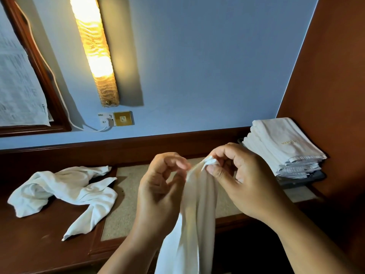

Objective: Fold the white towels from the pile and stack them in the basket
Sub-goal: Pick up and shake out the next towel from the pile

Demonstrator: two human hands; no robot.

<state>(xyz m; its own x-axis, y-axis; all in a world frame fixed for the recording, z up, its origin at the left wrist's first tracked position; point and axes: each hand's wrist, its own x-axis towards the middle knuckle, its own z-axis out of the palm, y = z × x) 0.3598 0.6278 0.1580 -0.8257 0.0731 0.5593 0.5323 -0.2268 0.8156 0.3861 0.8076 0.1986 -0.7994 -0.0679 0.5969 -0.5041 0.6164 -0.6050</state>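
Note:
A white towel hangs down in front of me over the desk's front edge. My right hand pinches its bunched top corner between thumb and fingers. Just left of that corner, my left hand has its fingers curled at the towel's upper edge and seems to pinch it. On the left of the desk lies a crumpled pile of white towels. A stack of folded white towels sits at the right end in a dark basket, of which only a low edge shows.
The dark wooden desk has a beige inlaid top in the middle. A lit wall lamp, a socket with a white cable and a framed mirror are on the blue wall. A brown wall closes the right side.

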